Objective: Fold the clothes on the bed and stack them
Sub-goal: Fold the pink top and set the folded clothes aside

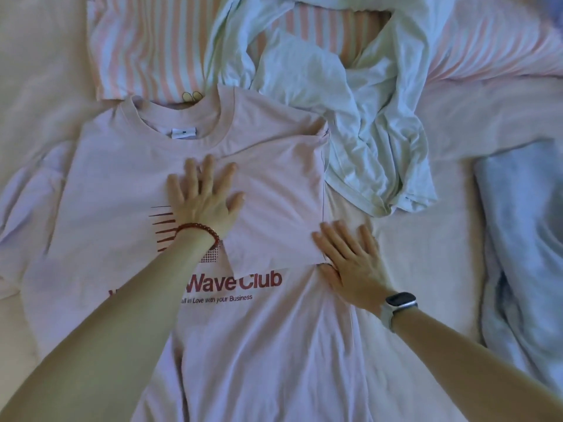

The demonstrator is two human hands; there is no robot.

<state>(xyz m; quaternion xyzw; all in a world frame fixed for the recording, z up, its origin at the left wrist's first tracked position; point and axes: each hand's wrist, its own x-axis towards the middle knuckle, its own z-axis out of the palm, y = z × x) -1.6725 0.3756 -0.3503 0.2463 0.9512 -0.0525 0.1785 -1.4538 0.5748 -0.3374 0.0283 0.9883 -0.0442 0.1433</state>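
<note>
Here the pink T-shirt (115, 184) lies face up on the bed (426, 239), its right sleeve folded inward; the left hand (204, 193) presses flat on that sleeve, fingers spread. The right hand (350, 266) lies flat along the shirt's folded edge, fingers straight; a crumpled white shirt (359, 123) sits just beyond it.

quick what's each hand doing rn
left hand: open, flat on the folded sleeve of the pink t-shirt
right hand: open, pressing the shirt's side edge

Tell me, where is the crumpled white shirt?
In the head view the crumpled white shirt lies at the top middle of the bed, just right of the pink T-shirt and partly over the striped pillow.
</note>
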